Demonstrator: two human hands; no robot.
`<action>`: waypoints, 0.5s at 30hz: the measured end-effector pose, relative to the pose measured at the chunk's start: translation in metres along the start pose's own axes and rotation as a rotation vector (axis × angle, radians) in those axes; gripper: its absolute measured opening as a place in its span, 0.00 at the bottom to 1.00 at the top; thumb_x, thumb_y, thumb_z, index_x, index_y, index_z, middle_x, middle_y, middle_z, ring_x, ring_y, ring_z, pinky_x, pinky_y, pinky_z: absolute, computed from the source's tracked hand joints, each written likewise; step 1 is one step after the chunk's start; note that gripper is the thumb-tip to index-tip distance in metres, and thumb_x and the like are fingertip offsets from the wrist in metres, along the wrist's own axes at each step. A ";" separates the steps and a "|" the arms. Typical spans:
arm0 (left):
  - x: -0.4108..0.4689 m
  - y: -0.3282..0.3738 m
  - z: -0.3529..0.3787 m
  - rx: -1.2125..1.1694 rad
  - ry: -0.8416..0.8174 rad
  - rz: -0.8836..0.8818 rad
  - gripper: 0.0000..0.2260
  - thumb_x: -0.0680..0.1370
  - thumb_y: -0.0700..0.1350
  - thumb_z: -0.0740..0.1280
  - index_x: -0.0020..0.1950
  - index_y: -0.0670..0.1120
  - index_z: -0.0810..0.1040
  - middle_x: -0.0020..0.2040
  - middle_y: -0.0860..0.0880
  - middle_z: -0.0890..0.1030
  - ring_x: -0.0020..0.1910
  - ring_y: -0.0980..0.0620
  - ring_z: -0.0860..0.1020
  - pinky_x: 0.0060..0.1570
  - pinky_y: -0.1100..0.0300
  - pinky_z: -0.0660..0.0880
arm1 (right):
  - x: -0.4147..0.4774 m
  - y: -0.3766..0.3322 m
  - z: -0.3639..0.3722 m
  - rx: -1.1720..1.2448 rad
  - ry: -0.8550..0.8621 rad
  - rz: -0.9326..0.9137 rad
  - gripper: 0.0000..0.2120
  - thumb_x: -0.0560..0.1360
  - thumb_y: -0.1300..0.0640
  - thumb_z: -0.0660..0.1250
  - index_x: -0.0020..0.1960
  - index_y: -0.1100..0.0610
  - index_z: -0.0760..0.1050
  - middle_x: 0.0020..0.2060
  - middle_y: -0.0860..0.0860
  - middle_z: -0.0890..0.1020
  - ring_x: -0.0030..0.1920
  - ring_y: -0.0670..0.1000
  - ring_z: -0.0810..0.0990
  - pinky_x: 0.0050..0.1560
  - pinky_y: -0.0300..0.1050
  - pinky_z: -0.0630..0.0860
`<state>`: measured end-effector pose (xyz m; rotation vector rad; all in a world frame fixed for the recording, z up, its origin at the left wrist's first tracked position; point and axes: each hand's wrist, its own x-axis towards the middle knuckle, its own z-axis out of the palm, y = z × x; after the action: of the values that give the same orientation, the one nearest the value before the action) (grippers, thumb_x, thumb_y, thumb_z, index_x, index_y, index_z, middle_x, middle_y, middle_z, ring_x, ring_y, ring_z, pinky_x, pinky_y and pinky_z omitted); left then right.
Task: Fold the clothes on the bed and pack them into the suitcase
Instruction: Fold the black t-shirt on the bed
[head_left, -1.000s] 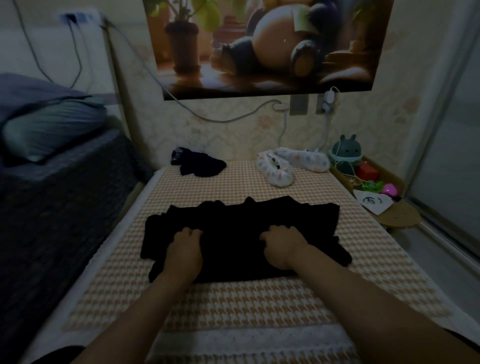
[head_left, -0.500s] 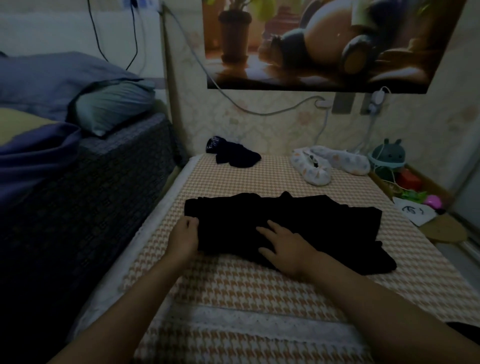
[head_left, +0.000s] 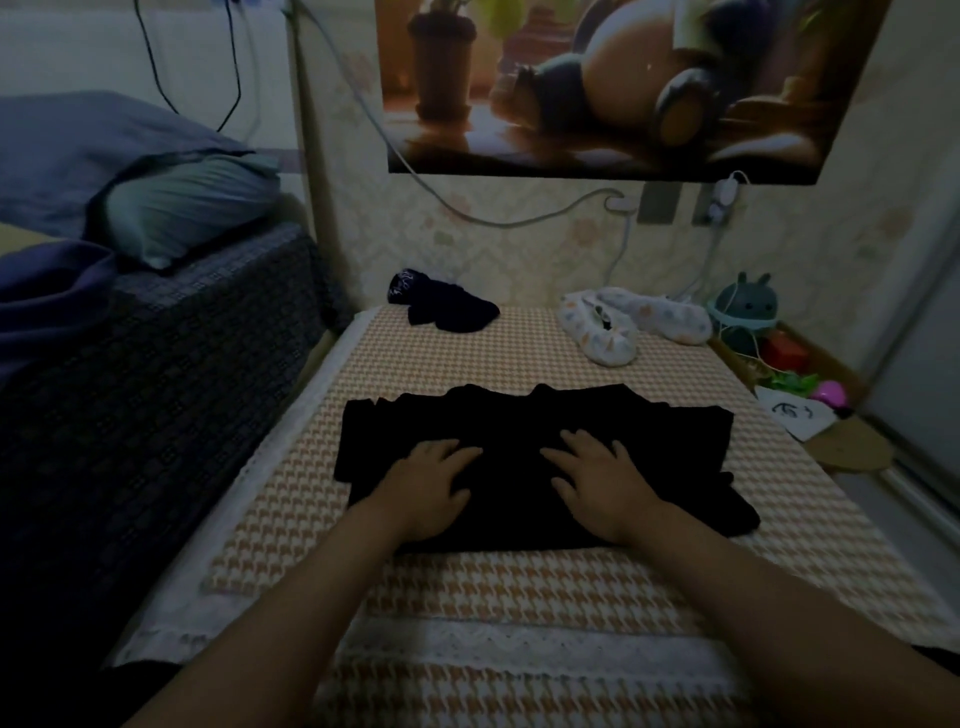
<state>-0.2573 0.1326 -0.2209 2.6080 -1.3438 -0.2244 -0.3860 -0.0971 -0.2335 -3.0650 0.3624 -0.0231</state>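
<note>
- At the far left, a raised sleeping platform carries a grey-green pillow (head_left: 192, 208); it plays no part in the folding.
- Toward the back left of the checked bed cover (head_left: 519, 353) lies a small dark garment (head_left: 441, 306), crumpled and not yet folded.
- Nearer, the left hand (head_left: 426, 488) lies palm-down on the black garment (head_left: 519, 431), fingers straight and slightly fanned, pressing the cloth rather than pinching it.
- That black garment is spread crosswise in the middle of the bed, partly folded; its far edge is wavy.
- Just right of centre, the right hand (head_left: 602, 478) lies flat on the same garment, fingers spread.
- At the garment's near right corner a loose end trails out, unfolded. If the next fold is made without tucking it in, the bundle will likely come out lumpy and spring open when lifted.
- Black cloth in this dim light hides creases, so a trapped wrinkle could pass unnoticed.
- Back right, a white patterned piece (head_left: 613, 327) waits, well apart.
- No suitcase is in view.
</note>
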 end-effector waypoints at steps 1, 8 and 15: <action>0.004 0.002 0.009 0.013 -0.122 -0.041 0.28 0.81 0.60 0.55 0.78 0.61 0.46 0.80 0.51 0.47 0.78 0.44 0.46 0.74 0.41 0.53 | -0.002 0.012 0.002 -0.033 -0.024 0.052 0.25 0.82 0.41 0.48 0.78 0.43 0.52 0.79 0.51 0.49 0.78 0.53 0.45 0.75 0.65 0.45; 0.045 0.040 0.011 0.258 -0.244 -0.106 0.33 0.78 0.66 0.53 0.78 0.60 0.43 0.79 0.50 0.37 0.77 0.45 0.37 0.73 0.39 0.40 | -0.027 0.096 0.007 0.046 -0.259 0.357 0.36 0.76 0.28 0.43 0.79 0.42 0.41 0.79 0.48 0.43 0.78 0.54 0.42 0.73 0.66 0.45; 0.098 0.126 0.050 0.041 -0.089 0.188 0.26 0.81 0.63 0.49 0.78 0.63 0.46 0.80 0.54 0.45 0.78 0.51 0.43 0.76 0.47 0.47 | -0.028 0.148 -0.005 0.075 0.033 0.319 0.20 0.81 0.47 0.55 0.72 0.50 0.67 0.65 0.53 0.73 0.62 0.55 0.72 0.59 0.51 0.71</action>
<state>-0.3110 -0.0246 -0.2426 2.5094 -1.6286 -0.2893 -0.4472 -0.2342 -0.2374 -2.8977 0.8263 -0.0712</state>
